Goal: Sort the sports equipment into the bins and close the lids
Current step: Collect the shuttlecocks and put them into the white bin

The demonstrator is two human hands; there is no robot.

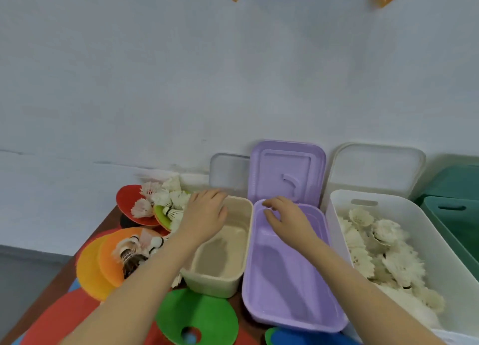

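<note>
A person's two bare hands reach over open storage bins on a table strewn with sports gear. The left hand point(204, 215) hovers with fingers loosely curled and nothing visibly held, over the far left corner of the empty beige bin point(220, 254), just beside a heap of white shuttlecocks point(166, 202) lying on red and green disc cones point(129, 202). The right hand point(282, 217), fingers relaxed and holding nothing, hangs over the far end of the empty purple bin point(287, 272), whose purple lid point(287, 171) leans against the wall behind it. Right of the purple bin, a white bin point(404, 243) already holds many shuttlecocks, its white lid point(375, 168) propped behind. More disc cones, orange point(108, 264) and green point(197, 316), lie left of and in front of the beige bin. Sorting appears to be mid-course, lids all off; the next move likely calls for the left hand to pinch a shuttlecock lightly by its cork, sparing the feathers.
</note>
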